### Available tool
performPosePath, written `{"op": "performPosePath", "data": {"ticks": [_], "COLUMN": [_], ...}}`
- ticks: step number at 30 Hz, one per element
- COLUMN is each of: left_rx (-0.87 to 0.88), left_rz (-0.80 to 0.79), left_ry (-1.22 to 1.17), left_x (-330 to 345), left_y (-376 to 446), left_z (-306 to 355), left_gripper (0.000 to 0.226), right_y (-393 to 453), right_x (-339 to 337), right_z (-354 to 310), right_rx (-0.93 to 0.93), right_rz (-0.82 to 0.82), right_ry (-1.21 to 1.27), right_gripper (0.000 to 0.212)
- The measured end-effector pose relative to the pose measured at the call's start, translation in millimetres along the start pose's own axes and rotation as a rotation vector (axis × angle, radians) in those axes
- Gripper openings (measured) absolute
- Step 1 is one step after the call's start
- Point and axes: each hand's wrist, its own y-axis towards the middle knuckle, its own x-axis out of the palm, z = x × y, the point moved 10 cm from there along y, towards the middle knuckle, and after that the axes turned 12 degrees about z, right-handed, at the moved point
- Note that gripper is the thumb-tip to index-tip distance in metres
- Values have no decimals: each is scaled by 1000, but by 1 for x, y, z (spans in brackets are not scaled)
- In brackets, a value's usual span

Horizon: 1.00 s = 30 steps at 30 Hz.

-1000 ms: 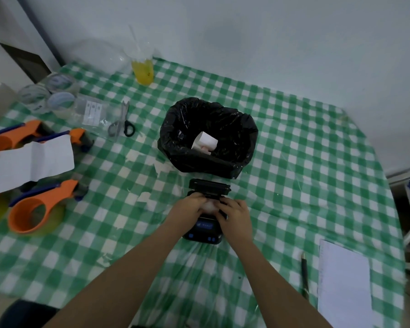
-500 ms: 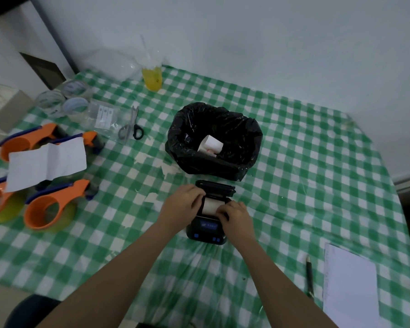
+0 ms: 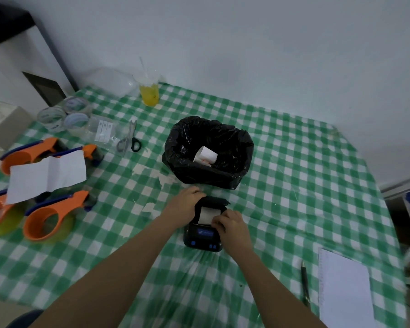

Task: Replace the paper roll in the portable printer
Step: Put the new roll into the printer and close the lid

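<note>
White thermal paper roll (image 3: pixel 208 213) sits in the open bay of the small black portable printer (image 3: pixel 202 235); right hand (image 3: pixel 232 224) fingertips pinch its loose edge; left hand (image 3: pixel 185 204) clasps the printer's side; paper looks light, thin, tearable; hold gently by the edge.

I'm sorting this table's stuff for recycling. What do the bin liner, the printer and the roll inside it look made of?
Bin liner: thin black plastic film, glossy and crinkled, with light glinting off its folds.
Printer: apparently hard black plastic, matt, with moulded rounded corners and blue buttons.
Roll: white paper, flat and dull; whether it has a coating cannot be told.
</note>
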Motion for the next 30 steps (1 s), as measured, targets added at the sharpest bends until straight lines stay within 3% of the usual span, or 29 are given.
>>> {"op": "performPosePath", "data": {"ticks": [16, 22, 27, 30], "left_rx": [40, 40, 23, 8], "left_rz": [-143, -124, -124, -108], "left_ry": [50, 104, 121, 137], "left_x": [19, 23, 19, 17], "left_y": [-38, -43, -37, -36], "left_z": [-1, -1, 1, 0], "left_gripper": [44, 42, 43, 41], "right_y": [-5, -4, -4, -6], "right_x": [-7, -4, -20, -15], "right_z": [-1, 8, 36, 53], "right_rx": [70, 159, 418, 556], "right_rz": [21, -6, 107, 17], "right_ry": [25, 94, 260, 296], "right_gripper": [15, 12, 11, 15]}}
